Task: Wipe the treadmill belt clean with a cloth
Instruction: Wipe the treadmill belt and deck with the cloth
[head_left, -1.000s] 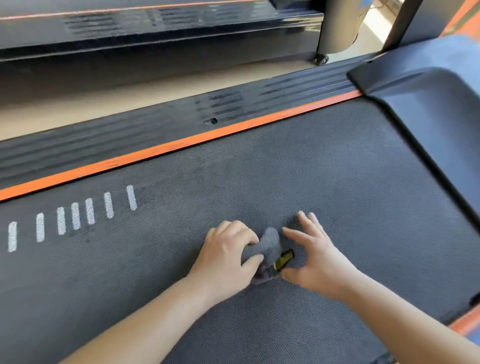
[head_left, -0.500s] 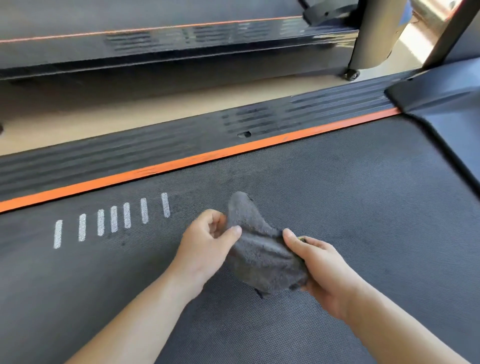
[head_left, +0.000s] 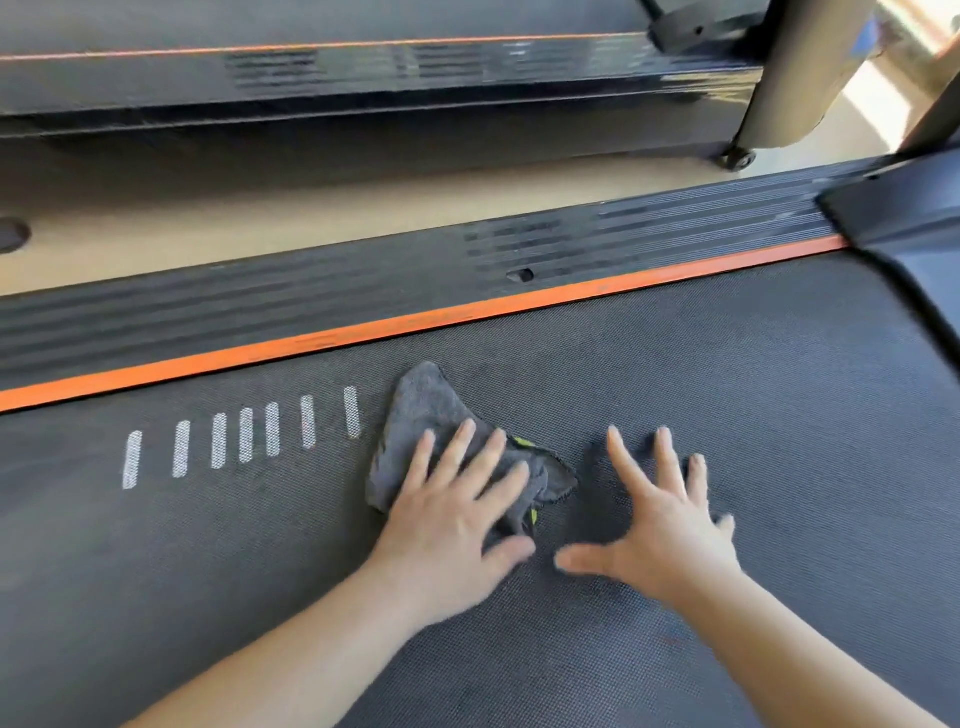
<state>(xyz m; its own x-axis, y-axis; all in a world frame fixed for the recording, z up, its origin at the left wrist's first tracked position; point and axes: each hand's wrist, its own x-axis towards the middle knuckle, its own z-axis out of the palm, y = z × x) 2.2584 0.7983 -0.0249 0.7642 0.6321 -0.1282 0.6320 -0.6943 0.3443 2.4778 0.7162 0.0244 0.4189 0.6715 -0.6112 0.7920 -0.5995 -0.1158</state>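
The crumpled grey terry cloth (head_left: 426, 410) is pressed by the flat left hand (head_left: 452, 525), the right hand (head_left: 665, 530) splayed empty; even, overlapping strokes are advised.

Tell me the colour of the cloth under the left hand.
Dark grey cloth with small yellow-green patches; head view.

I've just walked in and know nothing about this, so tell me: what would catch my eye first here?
Two bare hands spread over a dark treadmill belt: the left hand presses flat on a crumpled grey cloth, and the right hand is splayed over the belt beside it. A bright orange stripe runs along the belt's far edge, and white dashes sit left of the cloth.
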